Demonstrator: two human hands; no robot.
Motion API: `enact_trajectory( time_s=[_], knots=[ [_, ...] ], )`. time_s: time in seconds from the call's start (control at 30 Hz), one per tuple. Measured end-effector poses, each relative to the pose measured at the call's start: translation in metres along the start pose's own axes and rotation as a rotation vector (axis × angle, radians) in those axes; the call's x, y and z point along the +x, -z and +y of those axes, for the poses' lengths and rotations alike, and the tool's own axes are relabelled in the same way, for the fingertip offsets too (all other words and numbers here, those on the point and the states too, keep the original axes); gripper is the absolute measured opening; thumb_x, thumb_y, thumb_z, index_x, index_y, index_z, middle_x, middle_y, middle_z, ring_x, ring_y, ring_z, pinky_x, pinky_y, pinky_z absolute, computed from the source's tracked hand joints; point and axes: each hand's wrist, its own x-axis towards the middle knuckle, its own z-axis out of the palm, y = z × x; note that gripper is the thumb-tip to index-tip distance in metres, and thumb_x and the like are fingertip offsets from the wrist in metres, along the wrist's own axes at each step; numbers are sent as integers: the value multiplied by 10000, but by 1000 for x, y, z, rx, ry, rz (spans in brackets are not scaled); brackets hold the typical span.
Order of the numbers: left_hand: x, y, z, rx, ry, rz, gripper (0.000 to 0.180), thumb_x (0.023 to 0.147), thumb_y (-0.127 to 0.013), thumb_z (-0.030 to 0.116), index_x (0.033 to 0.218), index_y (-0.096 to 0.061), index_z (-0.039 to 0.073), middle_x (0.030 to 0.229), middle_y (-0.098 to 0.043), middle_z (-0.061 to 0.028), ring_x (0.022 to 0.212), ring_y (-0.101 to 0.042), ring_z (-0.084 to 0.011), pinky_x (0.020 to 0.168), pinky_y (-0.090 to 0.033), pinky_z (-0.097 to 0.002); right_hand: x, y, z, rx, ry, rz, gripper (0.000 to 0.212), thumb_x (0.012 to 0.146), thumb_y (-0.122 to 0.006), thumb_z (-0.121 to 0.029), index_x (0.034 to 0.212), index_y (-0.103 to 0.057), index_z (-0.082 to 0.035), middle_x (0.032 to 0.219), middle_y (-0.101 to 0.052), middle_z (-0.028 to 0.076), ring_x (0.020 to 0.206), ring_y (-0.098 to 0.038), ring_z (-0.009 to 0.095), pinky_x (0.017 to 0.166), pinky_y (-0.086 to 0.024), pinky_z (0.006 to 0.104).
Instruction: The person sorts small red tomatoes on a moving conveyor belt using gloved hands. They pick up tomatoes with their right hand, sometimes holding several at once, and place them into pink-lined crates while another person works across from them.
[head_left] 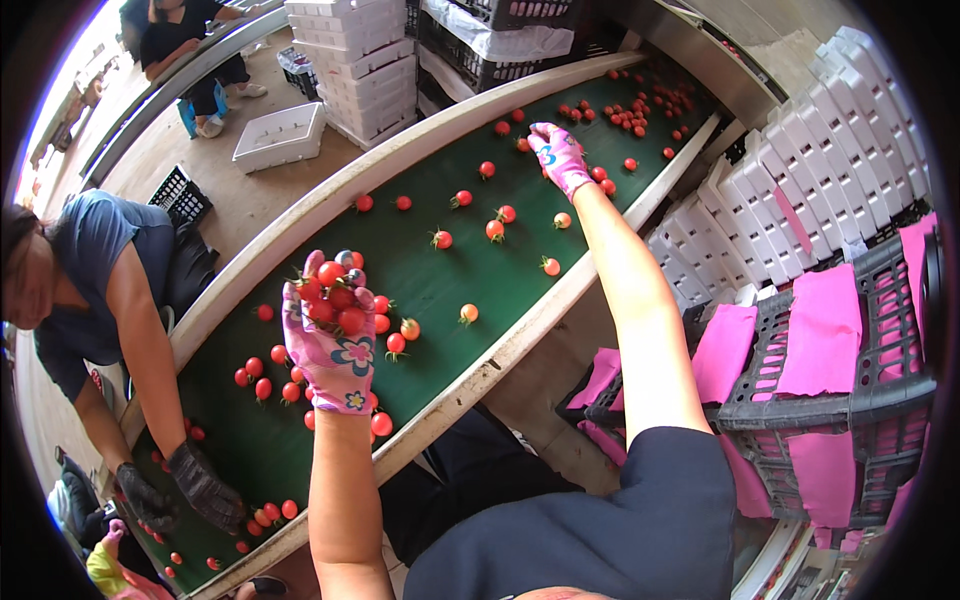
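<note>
My left hand point(335, 345), in a pink flowered glove, is palm up with its fingers curled around a heap of red cherry tomatoes point(330, 297), some with green stems. It is above the green conveyor belt point(430, 285). Farther along the belt, my right hand point(560, 158), in a matching glove, reaches out palm down. Its fingers arch beside a cherry tomato point(523, 145), and I see nothing gripped in them; the underside of this hand is hidden. Loose tomatoes point(495, 231) lie scattered between my hands, with a denser cluster point(627, 118) at the far end.
Across the belt at left, a co-worker's dark-gloved hands point(205, 487) work low over tomatoes. White rails point(500, 352) edge the belt. White crates point(800, 190) and black crates with pink sheets point(820, 340) stack at my right. More white boxes point(355, 65) stand beyond the belt.
</note>
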Motion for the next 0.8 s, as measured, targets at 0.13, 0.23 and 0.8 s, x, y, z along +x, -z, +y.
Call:
enact_trajectory(
  time_s=[0.13,0.23,0.8],
  knots=[
    [-3,-14,-9,-20,61,11,447,967,-530,399,1225,-554,34,1115,-622,-191,911,-614,-264,737,-534,-336,50,-14,35,-364,-20,23,358,889,-649,-292,1195,-650,-106,1142,-698,118,1063,-658,308,967,-501,397],
    [-7,-5,2,-32,43,37,458,971,-522,407,1225,-554,27,1121,-624,-194,907,-618,-271,744,-521,-341,51,-49,-14,-570,-205,-55,441,904,-632,-379,1263,-613,-124,1259,-647,115,1154,-608,332,1010,-463,419],
    [-4,3,1,-91,83,-11,413,990,-508,359,1219,-570,21,1143,-627,-191,900,-623,-283,758,-531,-355,-33,17,-99,1152,-263,-375,329,931,-658,-289,1138,-638,-35,1012,-691,88,907,-679,221,836,-531,337]
  ],
)
